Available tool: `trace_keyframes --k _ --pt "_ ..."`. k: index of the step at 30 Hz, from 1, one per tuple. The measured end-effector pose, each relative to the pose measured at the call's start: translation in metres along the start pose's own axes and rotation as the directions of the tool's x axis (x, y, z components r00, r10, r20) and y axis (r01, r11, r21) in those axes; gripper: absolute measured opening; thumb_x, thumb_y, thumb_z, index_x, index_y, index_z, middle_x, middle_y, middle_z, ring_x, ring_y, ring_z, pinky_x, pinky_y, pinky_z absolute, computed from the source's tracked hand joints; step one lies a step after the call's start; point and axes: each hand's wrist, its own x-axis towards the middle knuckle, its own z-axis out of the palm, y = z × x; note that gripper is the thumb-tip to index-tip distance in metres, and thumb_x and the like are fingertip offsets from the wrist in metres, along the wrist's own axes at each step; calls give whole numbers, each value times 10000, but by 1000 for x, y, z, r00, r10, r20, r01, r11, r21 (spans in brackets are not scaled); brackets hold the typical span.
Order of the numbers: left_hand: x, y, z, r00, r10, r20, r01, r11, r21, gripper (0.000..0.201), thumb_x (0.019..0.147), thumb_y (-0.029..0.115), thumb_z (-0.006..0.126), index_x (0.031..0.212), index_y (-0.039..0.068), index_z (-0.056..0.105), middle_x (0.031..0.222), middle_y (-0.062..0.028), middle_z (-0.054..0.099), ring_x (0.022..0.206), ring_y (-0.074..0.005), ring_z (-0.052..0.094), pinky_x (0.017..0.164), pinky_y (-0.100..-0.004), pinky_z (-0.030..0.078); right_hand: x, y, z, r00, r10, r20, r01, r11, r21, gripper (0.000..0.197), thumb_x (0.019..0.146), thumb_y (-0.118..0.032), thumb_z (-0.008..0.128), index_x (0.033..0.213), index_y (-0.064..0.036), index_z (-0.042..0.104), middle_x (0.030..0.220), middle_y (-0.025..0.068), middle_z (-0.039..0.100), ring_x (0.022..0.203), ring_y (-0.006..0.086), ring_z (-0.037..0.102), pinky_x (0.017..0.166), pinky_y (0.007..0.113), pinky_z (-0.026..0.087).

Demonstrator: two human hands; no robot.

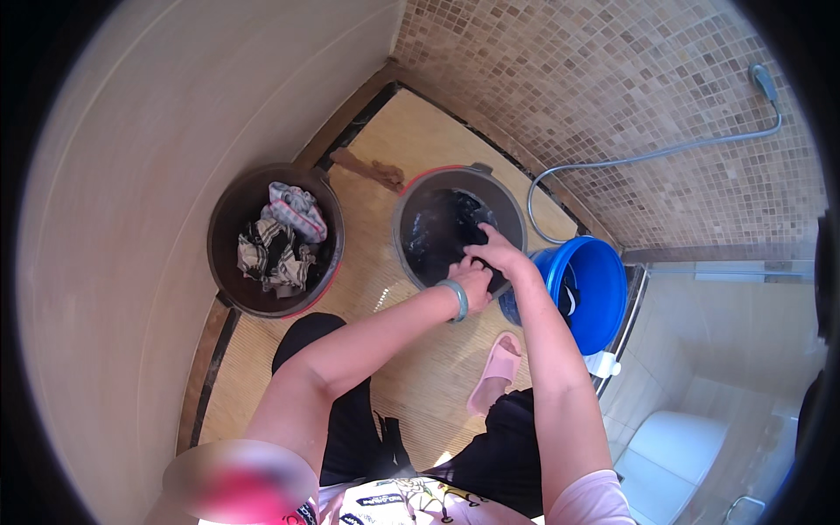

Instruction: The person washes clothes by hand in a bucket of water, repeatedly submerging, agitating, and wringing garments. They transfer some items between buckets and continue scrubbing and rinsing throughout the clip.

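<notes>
A grey basin [408,249] with a red outer edge holds water and a soaked black garment [442,234]. My left hand [472,284], with a pale green bangle on its wrist, is at the basin's near right side, fingers curled into the dark cloth. Just above it, my right hand [497,250] reaches over the right rim and grips the same cloth, its fingertips partly hidden by the fabric. The two hands are close together, nearly touching.
On the left stands a dark brown basin [229,219] with checked clothes [280,249]. A blue bucket [604,297] with dark cloth inside is close by on the right. Brown cloth [372,169] lies on the ribbed floor. A shower hose [647,154] hangs along the mosaic wall.
</notes>
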Motion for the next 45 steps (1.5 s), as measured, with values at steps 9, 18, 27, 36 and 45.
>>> trace_keyframes --k 9,18,27,36,45 --pt "29 -70 -68 869 -47 492 333 -680 -653 569 809 533 548 1121 58 524 1074 -143 573 974 -271 556 869 -422 439 -65 -43 44 572 -789 -223 714 613 -338 346 724 3 543 1067 -47 538 1103 165 535 1036 337 527 884 363 436" --pt "40 -61 -34 889 -241 389 170 -615 -770 203 877 117 409 917 44 593 910 -84 634 847 -198 603 783 -325 480 -15 -32 28 606 -548 -576 294 827 -479 248 893 -266 440 863 -55 568 854 170 612 771 376 583 671 439 479" --pt "39 -55 -61 958 -269 102 138 120 -983 347 700 -2 539 1047 1 533 961 -90 583 865 -185 559 780 -300 464 4 -20 -7 995 102 21 -79 601 795 522 877 -468 498 1153 -26 523 1104 104 596 1016 217 555 884 327 406" --pt "40 -48 -62 844 -269 464 181 -670 -720 328 887 340 478 1087 95 565 1092 -70 601 1022 -211 549 921 -358 405 30 -10 3 954 -242 -176 298 699 650 290 853 -191 570 1098 -37 551 969 67 619 883 165 585 775 282 467" --pt "59 -88 -9 818 -500 286 154 -288 -945 252 845 65 427 1045 25 576 977 -118 620 910 -220 590 817 -338 469 -4 -39 42 680 -515 -522 257 834 -489 227 886 -302 448 890 -96 543 818 174 620 741 396 592 664 475 472"
